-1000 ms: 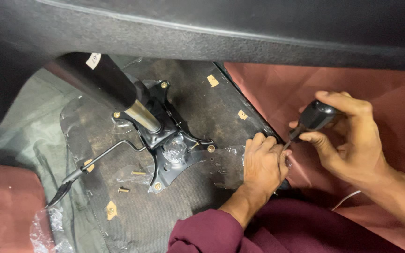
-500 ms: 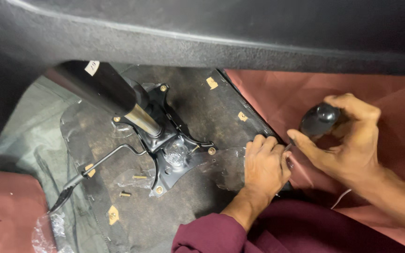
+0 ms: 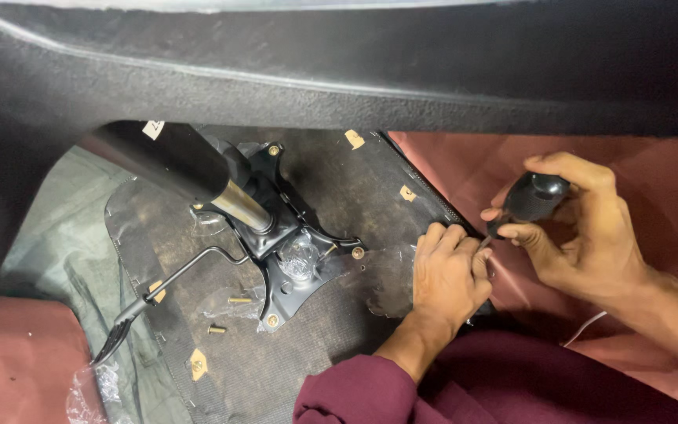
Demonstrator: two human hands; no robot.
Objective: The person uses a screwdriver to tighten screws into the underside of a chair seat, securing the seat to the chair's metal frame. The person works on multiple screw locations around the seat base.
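- Head view: right hand [image 3: 590, 228] is wrapped around the black bulbous handle of a screwdriver [image 3: 534, 198], fingers clamped on it; the shaft runs down-left to the seat edge.
- Left hand [image 3: 450, 275] rests curled on the underside of the chair seat [image 3: 339, 180], fingertips pinched at the tool tip; whether it holds a fastener cannot be told.
- Judgement: the tool is light, rigid, its rounded handle the proper hold.
- The black mounting plate [image 3: 292, 259] with gas cylinder [image 3: 174, 161] lies well left of both hands; loose brass screws [image 3: 238, 300] beside it.

Loose screws [image 3: 238, 300] left of mounting plate [image 3: 292, 259], hands at right
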